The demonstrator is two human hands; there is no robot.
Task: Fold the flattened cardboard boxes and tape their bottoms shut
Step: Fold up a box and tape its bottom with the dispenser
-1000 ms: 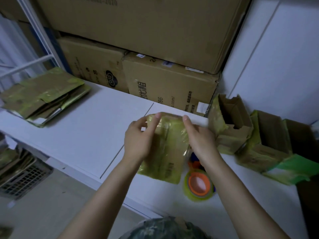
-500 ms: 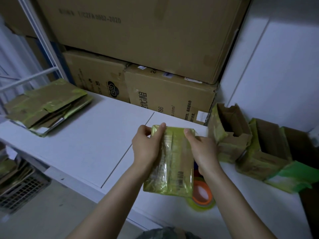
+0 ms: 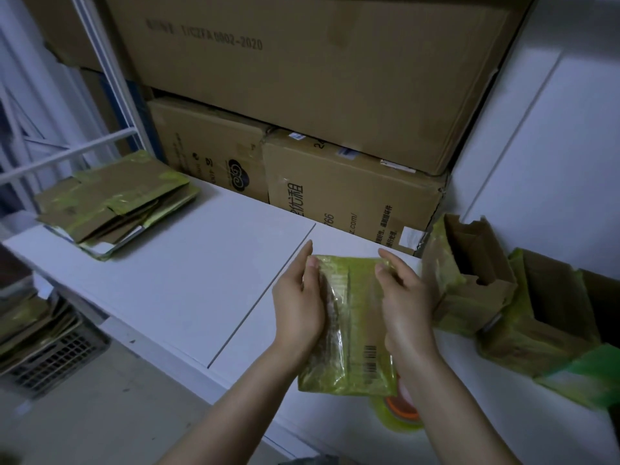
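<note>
A small green-and-brown cardboard box with glossy tape over it is held above the white table. My left hand lies against its left side with the thumb on the taped face. My right hand holds its right side, fingers curled at the top right corner. A roll of tape with an orange core lies on the table just below the box, partly hidden by my right forearm. A stack of flattened boxes sits at the table's far left.
Folded open boxes stand to the right against the white wall. Large brown cartons are stacked behind the table. A metal shelf frame rises at the left, and a black crate with flattened cardboard sits on the floor.
The box has turned more upright between my hands and its taped face now shows. My view has tilted down and nearer, so the tape roll sits lower in the frame.
</note>
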